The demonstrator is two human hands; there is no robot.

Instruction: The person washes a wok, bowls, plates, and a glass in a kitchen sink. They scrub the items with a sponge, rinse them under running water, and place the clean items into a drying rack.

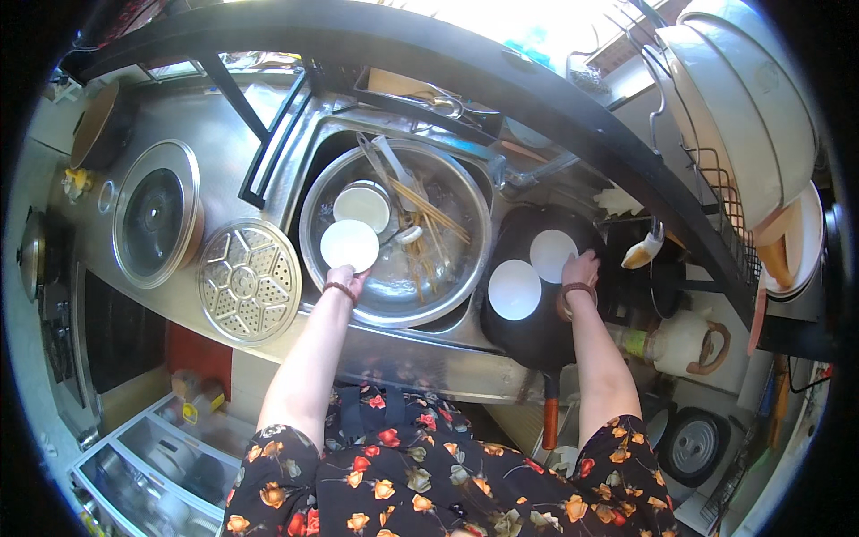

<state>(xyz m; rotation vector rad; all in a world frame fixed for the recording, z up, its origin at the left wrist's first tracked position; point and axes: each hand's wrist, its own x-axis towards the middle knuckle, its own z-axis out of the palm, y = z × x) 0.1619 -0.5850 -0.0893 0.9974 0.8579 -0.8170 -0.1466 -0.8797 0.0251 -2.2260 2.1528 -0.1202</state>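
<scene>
My left hand [347,277] grips the near rim of a small white bowl [349,244] over a large steel basin [311,268] in the sink. Just behind it in the basin is another pale round dish [362,209]. Wooden chopsticks [433,213], a light-handled utensil [396,161] and a white spoon [409,234] lie in the water there. My right hand [581,268] is at the right edge of a second white bowl [552,256], its fingers on the rim. That bowl sits in a black pan [517,342] beside a third white bowl [514,290].
A perforated steamer plate [249,280] and a glass-lidded pot [156,213] stand left on the steel counter. A black rack frame [429,47] arches overhead, with large bowls [745,114] at right. The pan's wooden handle [550,424] juts past the front edge.
</scene>
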